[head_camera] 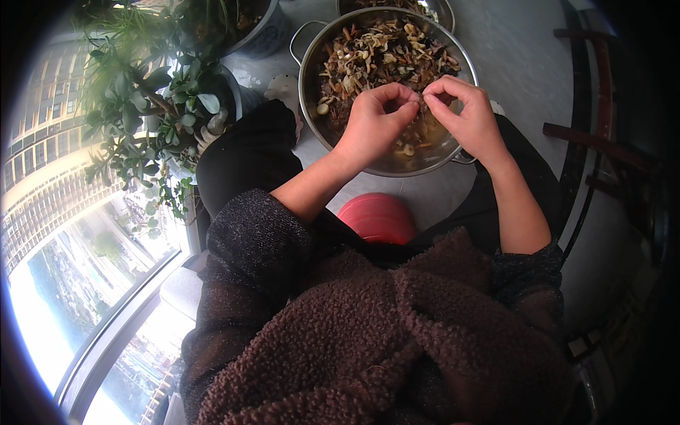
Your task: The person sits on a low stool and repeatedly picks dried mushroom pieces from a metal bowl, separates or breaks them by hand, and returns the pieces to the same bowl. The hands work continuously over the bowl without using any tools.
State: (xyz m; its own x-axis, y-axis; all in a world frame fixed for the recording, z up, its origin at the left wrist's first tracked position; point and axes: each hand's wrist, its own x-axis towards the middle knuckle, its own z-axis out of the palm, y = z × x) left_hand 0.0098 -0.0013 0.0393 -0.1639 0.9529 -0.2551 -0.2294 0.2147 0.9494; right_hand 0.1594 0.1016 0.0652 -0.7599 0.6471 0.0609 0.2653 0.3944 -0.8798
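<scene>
A wide stainless steel basin [304, 90] with loop handles stands on the floor between my knees. Wet mushroom pieces [372, 58], brown and pale yellow, are heaped in its far part. Cloudy, yellowish water [438, 133] shows at the near right, with a few loose bits in it. Over the basin, my left hand [380, 114] pinches thumb to forefinger. My right hand [462, 109] does the same, its fingertips almost meeting the left ones. A tiny brownish piece [419, 101] seems to be held between both pinches; the fingers mostly hide it.
Behind the basin is a second metal bowl [450, 16] with similar pieces. Potted succulents [154, 101] crowd the left, beside a window [127, 297]. A red round object [377, 215] sits between my legs. Dark wooden furniture [605, 133] stands at right.
</scene>
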